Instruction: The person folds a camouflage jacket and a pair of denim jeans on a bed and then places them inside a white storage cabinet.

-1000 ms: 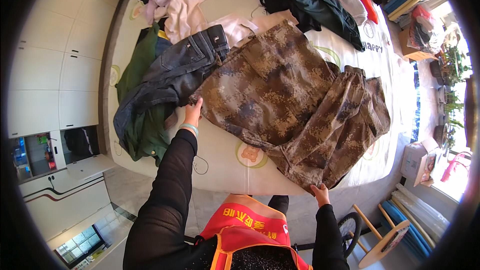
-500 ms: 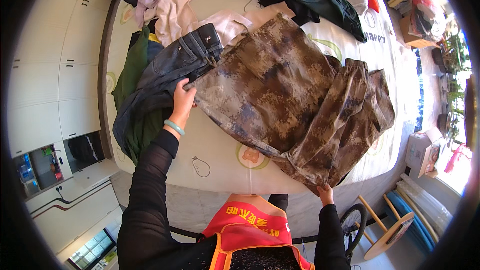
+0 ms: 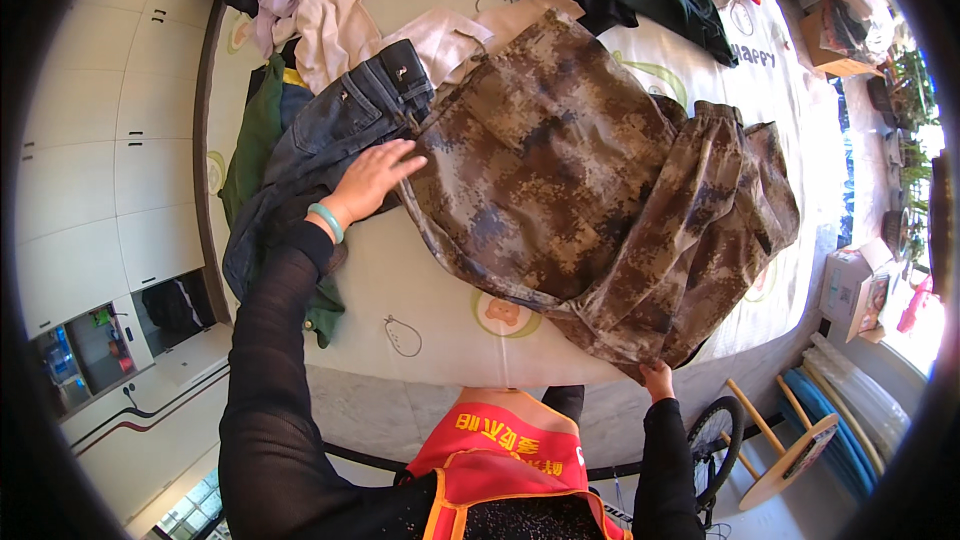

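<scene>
A brown camouflage jacket (image 3: 540, 150) lies spread on the bed, with one sleeve (image 3: 675, 205) with a gathered cuff folded over on its right part. My right hand (image 3: 657, 380) pinches the jacket's near right corner at the bed's front edge. At the jacket's left edge, my left hand (image 3: 375, 178) is open, fingers stretched out and apart, and appears to hold nothing. Just beyond and left of it are dark blue jeans (image 3: 340, 115), partly over a dark green garment (image 3: 252, 155). A green bangle (image 3: 326, 222) circles my left wrist.
The bed's pale printed sheet (image 3: 440, 340) shows between me and the jacket. Heaped clothes lie along the far side, including a white garment (image 3: 335, 25) and a dark green one (image 3: 670, 0). A wooden stool (image 3: 790, 460) and a bicycle wheel (image 3: 715, 455) stand at the near right.
My left hand has let go of the jacket's left edge and its fingers have spread. The jacket's left edge now lies flatter. My right hand keeps hold of its corner.
</scene>
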Available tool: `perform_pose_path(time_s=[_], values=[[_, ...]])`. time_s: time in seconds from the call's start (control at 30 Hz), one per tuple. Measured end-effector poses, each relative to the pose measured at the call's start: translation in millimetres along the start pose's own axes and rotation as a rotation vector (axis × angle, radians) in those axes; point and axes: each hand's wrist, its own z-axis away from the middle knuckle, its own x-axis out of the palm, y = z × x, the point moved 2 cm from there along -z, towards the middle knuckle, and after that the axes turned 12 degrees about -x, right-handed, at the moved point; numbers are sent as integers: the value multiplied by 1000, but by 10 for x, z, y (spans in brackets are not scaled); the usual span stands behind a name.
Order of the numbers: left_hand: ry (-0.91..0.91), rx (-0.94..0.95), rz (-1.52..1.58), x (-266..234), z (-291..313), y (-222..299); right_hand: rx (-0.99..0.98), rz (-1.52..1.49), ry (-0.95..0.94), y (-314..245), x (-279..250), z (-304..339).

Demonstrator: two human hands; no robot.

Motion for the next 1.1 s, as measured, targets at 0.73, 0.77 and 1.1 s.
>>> perform_pose_path(time_s=[0.73, 0.77, 1.1], values=[[-117, -307, 337, -119, 29, -79, -686, 386, -738, -3098, 3667, -616], [-98, -409, 434, -50, -45, -94, -703, 365, -744, -3125, 3568, -566], [-233, -812, 1105, 539, -564, -333, -253, 36, -639, -2977, 3002, -1413]])
